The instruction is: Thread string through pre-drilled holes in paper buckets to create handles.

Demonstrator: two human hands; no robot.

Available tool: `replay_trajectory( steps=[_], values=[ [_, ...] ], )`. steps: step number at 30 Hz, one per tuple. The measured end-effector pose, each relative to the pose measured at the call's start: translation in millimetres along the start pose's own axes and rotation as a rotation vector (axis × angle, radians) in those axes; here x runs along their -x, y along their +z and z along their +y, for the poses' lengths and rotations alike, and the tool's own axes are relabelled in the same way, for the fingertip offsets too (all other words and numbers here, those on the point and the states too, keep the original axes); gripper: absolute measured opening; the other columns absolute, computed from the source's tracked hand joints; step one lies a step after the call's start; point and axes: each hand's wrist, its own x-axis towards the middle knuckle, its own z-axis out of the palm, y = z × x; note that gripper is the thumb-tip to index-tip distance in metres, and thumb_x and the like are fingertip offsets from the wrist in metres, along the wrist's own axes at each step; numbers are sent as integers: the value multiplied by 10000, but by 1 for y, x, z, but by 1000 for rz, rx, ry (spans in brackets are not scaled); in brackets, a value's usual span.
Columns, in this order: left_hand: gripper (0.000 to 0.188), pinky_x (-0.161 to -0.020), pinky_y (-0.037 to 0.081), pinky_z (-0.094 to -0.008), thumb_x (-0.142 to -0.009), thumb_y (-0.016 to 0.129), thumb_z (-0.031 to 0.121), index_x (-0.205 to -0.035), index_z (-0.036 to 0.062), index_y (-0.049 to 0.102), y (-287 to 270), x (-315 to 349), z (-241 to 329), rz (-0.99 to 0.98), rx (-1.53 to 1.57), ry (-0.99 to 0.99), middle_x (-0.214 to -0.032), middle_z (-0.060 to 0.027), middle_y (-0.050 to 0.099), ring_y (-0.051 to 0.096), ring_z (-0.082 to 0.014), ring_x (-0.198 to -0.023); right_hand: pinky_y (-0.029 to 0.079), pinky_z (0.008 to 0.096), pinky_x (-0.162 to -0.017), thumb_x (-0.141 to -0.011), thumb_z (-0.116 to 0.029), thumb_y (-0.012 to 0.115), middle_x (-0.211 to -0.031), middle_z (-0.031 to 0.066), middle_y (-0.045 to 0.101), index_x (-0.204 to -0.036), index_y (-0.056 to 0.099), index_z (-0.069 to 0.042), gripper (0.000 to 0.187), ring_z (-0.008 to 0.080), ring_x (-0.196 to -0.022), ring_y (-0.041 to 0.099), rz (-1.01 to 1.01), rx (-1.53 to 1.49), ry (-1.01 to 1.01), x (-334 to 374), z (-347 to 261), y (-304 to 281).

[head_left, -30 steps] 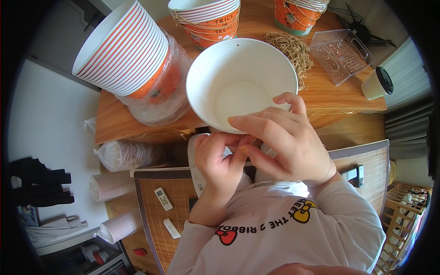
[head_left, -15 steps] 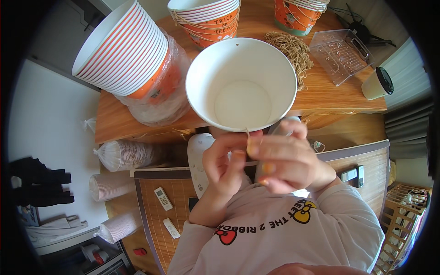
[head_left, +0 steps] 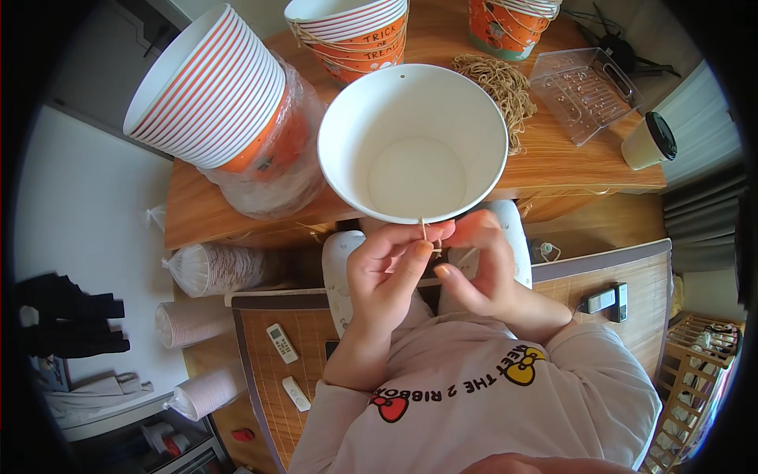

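A white-lined paper bucket [head_left: 412, 110] stands with its mouth toward me at the table's near edge. Through its near rim runs a thin tan twine [head_left: 424, 231], with a small loop and loose end below. My left hand [head_left: 383, 276] pinches this twine between thumb and fingers, just under the rim. My right hand [head_left: 493, 265] is close beside it on the right, thumb and fingers apart with nothing visible between them. The fingertips near the rim partly overlap, and the bucket's outer wall is hidden.
Nested paper buckets [head_left: 213, 95] lean in plastic at the left of the wooden table [head_left: 545, 162]. Orange buckets with twine handles [head_left: 355, 43] stand behind. A twine bundle [head_left: 501, 91], a clear plastic box [head_left: 584, 95] and a lidded cup [head_left: 649, 142] are to the right.
My right hand has drawn back from the twine and its fingers have parted, so the twine loop now shows. My left hand keeps its pinch below the rim.
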Motion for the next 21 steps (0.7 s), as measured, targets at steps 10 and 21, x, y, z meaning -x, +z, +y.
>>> replay_trajectory(
  steps=[10,21],
  values=[
    [109,-843,536,-273,-931,610,2,-1035,-28,610,-1,1,-4,28,-230,61,-1071,-157,695,675,-191,-979,399,264,-659,-964,-74,549,-825,32,602,-958,548,-17,58,99,-732,492,-150,-569,454,10,-5,-17],
    [84,-744,479,-241,-918,613,-11,-996,-22,583,-5,1,-10,21,-433,168,-995,-111,639,603,-136,-855,382,273,-656,-1009,-210,490,-816,71,592,-913,540,-25,215,130,-714,463,-66,-658,365,9,-9,-30]
  ],
)
